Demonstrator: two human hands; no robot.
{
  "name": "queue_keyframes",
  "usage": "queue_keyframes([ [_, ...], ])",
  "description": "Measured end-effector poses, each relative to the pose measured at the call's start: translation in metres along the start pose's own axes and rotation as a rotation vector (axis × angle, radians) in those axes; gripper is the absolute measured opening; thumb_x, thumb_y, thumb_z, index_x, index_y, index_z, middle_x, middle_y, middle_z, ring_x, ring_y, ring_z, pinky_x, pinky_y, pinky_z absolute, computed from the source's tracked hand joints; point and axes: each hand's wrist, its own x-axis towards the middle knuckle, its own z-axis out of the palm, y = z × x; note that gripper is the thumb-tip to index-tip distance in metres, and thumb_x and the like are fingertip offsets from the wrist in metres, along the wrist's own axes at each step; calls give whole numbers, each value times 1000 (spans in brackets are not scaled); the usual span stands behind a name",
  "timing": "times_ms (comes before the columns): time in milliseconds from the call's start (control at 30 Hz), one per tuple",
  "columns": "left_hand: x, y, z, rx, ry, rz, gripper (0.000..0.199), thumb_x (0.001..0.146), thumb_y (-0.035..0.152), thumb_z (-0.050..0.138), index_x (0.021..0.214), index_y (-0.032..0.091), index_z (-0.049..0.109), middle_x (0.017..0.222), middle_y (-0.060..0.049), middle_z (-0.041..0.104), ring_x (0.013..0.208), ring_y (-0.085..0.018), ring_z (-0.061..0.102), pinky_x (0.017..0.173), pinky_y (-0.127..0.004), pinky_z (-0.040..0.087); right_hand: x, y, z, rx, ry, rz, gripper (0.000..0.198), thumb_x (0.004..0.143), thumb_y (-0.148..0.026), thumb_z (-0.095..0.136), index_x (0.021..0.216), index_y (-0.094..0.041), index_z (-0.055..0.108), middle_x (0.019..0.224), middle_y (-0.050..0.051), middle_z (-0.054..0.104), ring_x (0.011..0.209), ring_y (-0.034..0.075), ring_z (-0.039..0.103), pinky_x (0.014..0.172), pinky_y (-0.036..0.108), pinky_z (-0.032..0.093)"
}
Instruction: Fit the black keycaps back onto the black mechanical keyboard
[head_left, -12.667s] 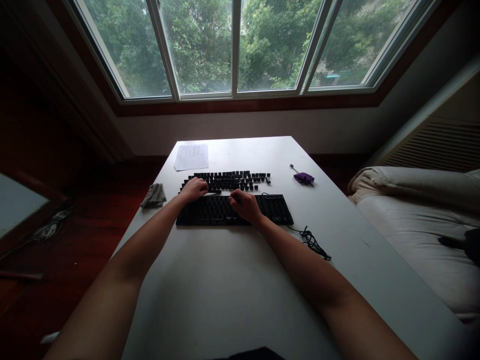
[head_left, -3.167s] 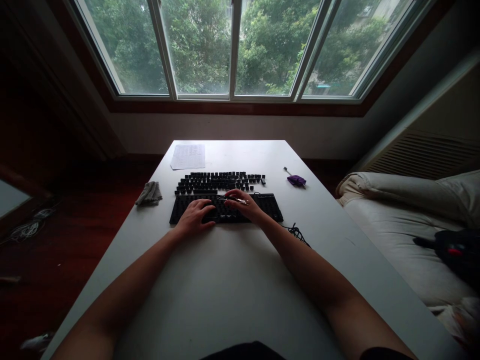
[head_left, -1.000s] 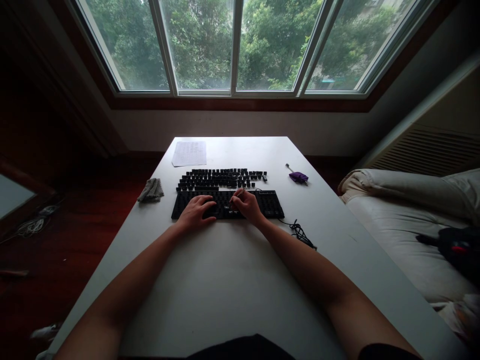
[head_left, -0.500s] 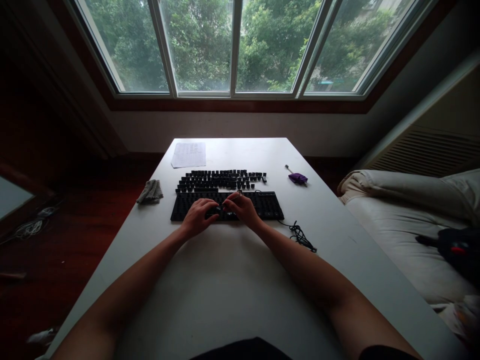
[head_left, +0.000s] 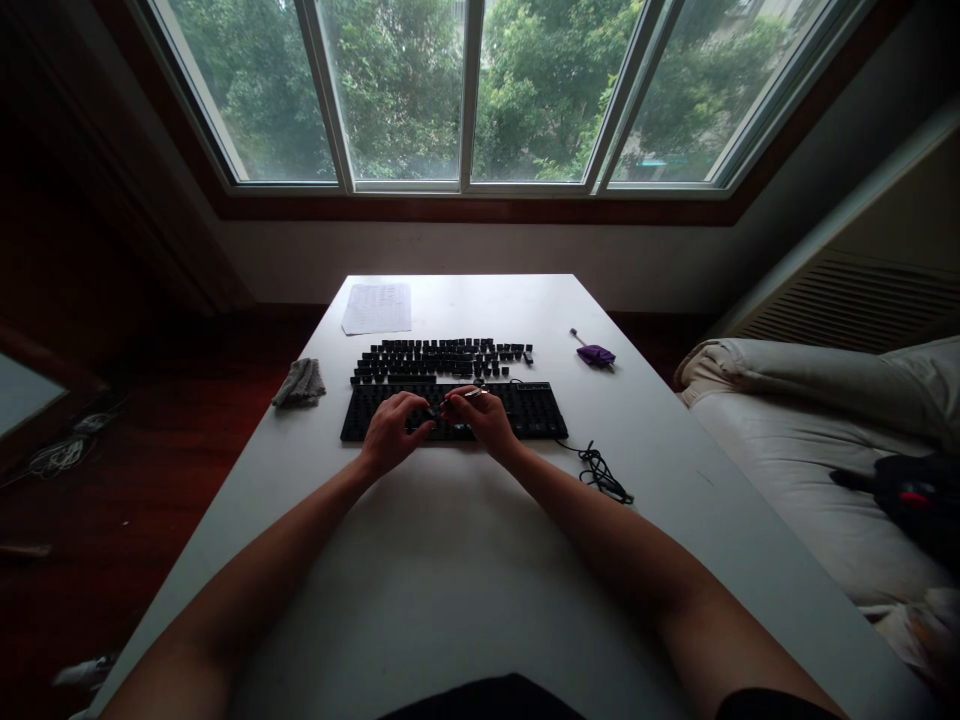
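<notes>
A black keyboard point(head_left: 540, 415) lies across the white table, with my two hands over its middle. My left hand point(head_left: 390, 430) is at its left-centre, fingers curved and the thumb apart from the index finger. By those fingertips is a small dark piece, perhaps a keycap; whether they touch it is unclear. My right hand point(head_left: 487, 420) is closed in a pinch on a thin, shiny tool point(head_left: 475, 393) that looks like a wire keycap puller. Its tip is hard to make out. Behind the keyboard, loose black keycaps point(head_left: 420, 362) stand in rows, with a long one in front.
A coiled black cable point(head_left: 600, 472) lies right of the keyboard. Farther right are a purple cloth-like bundle point(head_left: 596, 356) and a small brush point(head_left: 576, 335). A grey rag point(head_left: 300, 384) sits at the table's left edge, and a printed sheet point(head_left: 377, 308) lies at the back.
Both hands have shifted slightly to the left. My right hand has turned a little, and the shiny tool in it now lies flatter. The keyboard and loose keycaps stay put.
</notes>
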Motion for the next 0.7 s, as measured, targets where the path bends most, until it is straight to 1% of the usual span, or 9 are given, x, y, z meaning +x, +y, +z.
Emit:
queue_keyframes([
  [167,0,0,1,-30,-22,-11,19,89,31,62,107,24,63,107,-5,65,102,-24,62,94,-41,49,0,1,-1,5,-22,13,39,79,-54,74,94,-19,69,83,5,73,74,20,72,67,33,61],
  [300,-1,-1,1,-95,-33,-51,19,92,30,56,108,23,62,104,-5,63,95,-21,62,88,-37,51,1,2,-3,20,-46,12,39,80,-54,74,96,-19,69,84,5,74,75,20,73,66,33,61],
  [400,-1,-1,1,-169,-55,-59,19,95,32,51,109,22,59,105,-5,60,93,-20,61,85,-34,51,1,2,-3,44,-56,14,37,81,-52,74,97,-19,69,84,5,74,76,20,73,66,33,61],
  [533,0,-2,4,-288,-89,-57,18,98,31,46,107,20,57,104,-6,58,92,-19,59,86,-34,50,-1,0,0,73,-67,24,36,81,-50,75,98,-18,70,86,5,75,78,20,73,68,32,61],
  [700,-1,-4,6,-417,-127,-94,18,94,25,47,108,20,57,105,-5,57,89,-18,58,84,-33,49,-1,2,2,111,-70,15,34,82,-49,74,97,-18,70,85,5,76,77,20,74,66,31,61],
])
